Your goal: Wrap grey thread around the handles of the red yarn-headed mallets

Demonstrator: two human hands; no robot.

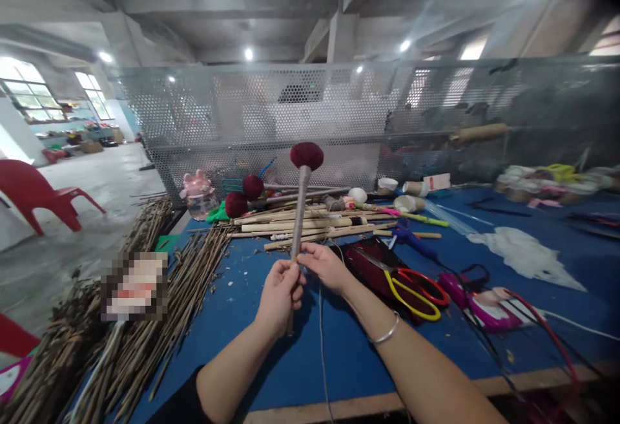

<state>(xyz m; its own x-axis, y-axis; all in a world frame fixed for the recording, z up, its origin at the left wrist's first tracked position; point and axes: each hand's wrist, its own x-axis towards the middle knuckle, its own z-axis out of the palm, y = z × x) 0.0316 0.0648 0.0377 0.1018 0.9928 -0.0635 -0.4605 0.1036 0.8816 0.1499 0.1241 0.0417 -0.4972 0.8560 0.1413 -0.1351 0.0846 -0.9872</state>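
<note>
My left hand is closed round the lower part of a thin stick held nearly upright over the blue table. A dark red fuzzy ball caps the stick's top. My right hand, a silver bangle on its wrist, pinches the stick just above the left hand. A thin grey thread hangs down from the hands toward the table's front edge.
Two more red-capped sticks lie among bamboo rods behind. Bundles of thin twigs cover the left side. Yellow-and-red scissors on dark red cloth, a pink tool, white stuffing, a perforated metal screen, a red chair.
</note>
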